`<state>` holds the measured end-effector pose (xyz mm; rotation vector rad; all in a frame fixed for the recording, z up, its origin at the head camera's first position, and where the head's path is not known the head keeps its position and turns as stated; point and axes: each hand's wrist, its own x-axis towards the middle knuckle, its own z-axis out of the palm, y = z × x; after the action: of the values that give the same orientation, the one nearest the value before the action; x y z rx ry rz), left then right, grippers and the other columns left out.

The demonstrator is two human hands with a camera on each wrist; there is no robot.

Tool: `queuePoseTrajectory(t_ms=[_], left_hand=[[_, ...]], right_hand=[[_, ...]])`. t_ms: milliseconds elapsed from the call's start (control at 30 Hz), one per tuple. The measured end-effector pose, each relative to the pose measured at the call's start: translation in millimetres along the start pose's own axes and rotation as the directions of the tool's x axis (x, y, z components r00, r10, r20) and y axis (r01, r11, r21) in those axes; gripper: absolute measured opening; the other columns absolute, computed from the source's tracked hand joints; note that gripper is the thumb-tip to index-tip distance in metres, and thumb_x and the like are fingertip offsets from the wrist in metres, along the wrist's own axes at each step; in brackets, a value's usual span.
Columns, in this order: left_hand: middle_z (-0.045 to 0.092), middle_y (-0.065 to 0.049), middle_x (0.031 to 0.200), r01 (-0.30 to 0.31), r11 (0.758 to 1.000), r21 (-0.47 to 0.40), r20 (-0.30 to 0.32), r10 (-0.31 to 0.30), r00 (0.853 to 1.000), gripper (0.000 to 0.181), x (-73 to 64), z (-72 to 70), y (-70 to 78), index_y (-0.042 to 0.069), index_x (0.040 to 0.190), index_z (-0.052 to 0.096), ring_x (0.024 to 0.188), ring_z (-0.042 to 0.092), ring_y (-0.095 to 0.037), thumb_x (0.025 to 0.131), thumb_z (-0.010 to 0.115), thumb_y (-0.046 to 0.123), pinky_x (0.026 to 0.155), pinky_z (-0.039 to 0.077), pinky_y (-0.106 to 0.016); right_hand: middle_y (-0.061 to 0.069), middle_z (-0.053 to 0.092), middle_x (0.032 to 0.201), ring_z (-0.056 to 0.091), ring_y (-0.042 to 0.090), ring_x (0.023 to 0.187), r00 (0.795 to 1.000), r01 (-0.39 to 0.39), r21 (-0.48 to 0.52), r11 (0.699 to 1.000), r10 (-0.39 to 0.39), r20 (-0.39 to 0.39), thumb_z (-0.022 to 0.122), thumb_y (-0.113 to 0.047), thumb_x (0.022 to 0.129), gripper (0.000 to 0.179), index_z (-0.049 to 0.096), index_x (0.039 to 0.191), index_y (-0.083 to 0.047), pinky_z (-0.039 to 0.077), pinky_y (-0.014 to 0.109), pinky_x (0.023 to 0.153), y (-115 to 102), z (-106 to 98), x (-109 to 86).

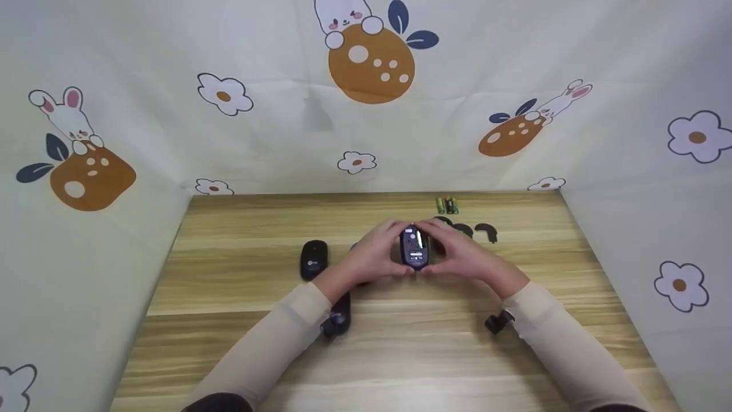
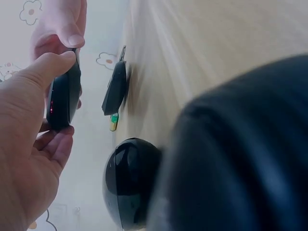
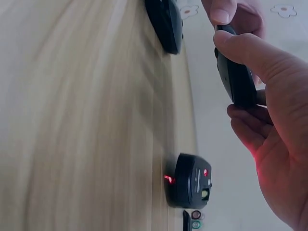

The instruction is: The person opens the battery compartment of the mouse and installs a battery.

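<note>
Both hands hold a dark computer mouse [image 1: 414,247] above the table, its underside with labels and a bright slot turned toward the head camera. My left hand [image 1: 373,252] grips its left side, thumb at the near end and fingers at the far end. On the opposite side, my right hand [image 1: 466,254] grips it the same way, the two thumbs close together. A red glow shows on the held mouse [image 2: 65,96] in the left wrist view. Another mouse [image 3: 192,182], underside showing and lit red, lies beyond the right hand.
A black mouse [image 1: 314,259] lies left of the hands, and another [image 1: 341,315] is partly under the left forearm. Small batteries [image 1: 448,205] lie at the table's back. Several dark curved covers, one at the right [image 1: 486,232], sit before them. Patterned curtains [image 1: 274,143] enclose the table.
</note>
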<state>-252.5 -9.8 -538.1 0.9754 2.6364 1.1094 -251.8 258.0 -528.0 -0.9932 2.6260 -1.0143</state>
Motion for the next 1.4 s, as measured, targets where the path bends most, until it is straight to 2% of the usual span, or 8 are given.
queuePoseTrajectory(t_ms=[333, 533, 700, 1000, 1400], left_hand=[[0.055, -0.012, 0.158, 0.031, 0.999, 0.006, 0.034, -0.031, 0.999, 0.102, 23.0, -1.4, -5.3, 0.007, 0.165, 0.047, 0.144, 0.056, -0.029, 0.081, 0.101, 0.028, 0.125, 0.044, -0.044], [0.057, -0.011, 0.155, 0.051, 0.999, 0.004, 0.051, -0.051, 0.997, 0.102, 34.1, 0.3, -9.3, 0.007, 0.164, 0.049, 0.142, 0.058, -0.028, 0.079, 0.102, 0.029, 0.125, 0.045, -0.044], [0.059, -0.011, 0.150, 0.065, 0.998, 0.017, 0.055, -0.066, 0.996, 0.100, 40.7, 3.7, -11.6, 0.007, 0.161, 0.051, 0.138, 0.059, -0.027, 0.078, 0.102, 0.028, 0.123, 0.046, -0.042], [0.061, -0.014, 0.147, 0.058, 0.991, 0.118, 0.080, -0.068, 0.994, 0.097, 54.9, 10.2, -15.5, 0.002, 0.157, 0.052, 0.135, 0.060, -0.029, 0.078, 0.101, 0.029, 0.122, 0.047, -0.040], [0.062, -0.016, 0.142, 0.047, 0.989, 0.143, 0.113, -0.063, 0.992, 0.094, 62.9, 15.4, -18.4, -0.001, 0.154, 0.053, 0.129, 0.063, -0.030, 0.078, 0.101, 0.027, 0.118, 0.050, -0.041]], right_hand=[[0.014, 0.053, 0.163, 0.051, 0.037, 0.149, 1.000, -0.015, -0.008, 1.000, 0.015, -0.010, 0.099, -0.021, 0.082, 0.099, 0.048, 0.166, -0.006, 0.041, 0.058, 0.126, 16.5, -6.1, 10.5], [0.011, 0.058, 0.158, 0.054, 0.034, 0.146, 1.000, -0.021, -0.008, 1.000, 0.021, -0.014, 0.101, -0.023, 0.079, 0.097, 0.053, 0.163, -0.010, 0.043, 0.057, 0.124, 26.3, -7.6, 14.8], [0.008, 0.057, 0.160, 0.050, 0.030, 0.149, 0.998, -0.060, -0.026, 0.998, 0.060, -0.005, 0.101, -0.028, 0.079, 0.097, 0.055, 0.163, -0.015, 0.041, 0.056, 0.125, 33.5, -8.3, 17.1], [0.008, 0.060, 0.157, 0.051, 0.030, 0.147, 0.995, -0.095, -0.059, 0.994, 0.096, 0.015, 0.101, -0.027, 0.079, 0.097, 0.055, 0.163, -0.015, 0.042, 0.056, 0.124, 42.2, -9.7, 21.8], [0.006, 0.064, 0.152, 0.051, 0.028, 0.143, 0.998, -0.055, -0.110, 0.992, 0.057, 0.017, 0.102, -0.029, 0.078, 0.092, 0.060, 0.158, -0.012, 0.042, 0.053, 0.124, 53.8, -6.8, 26.5]])
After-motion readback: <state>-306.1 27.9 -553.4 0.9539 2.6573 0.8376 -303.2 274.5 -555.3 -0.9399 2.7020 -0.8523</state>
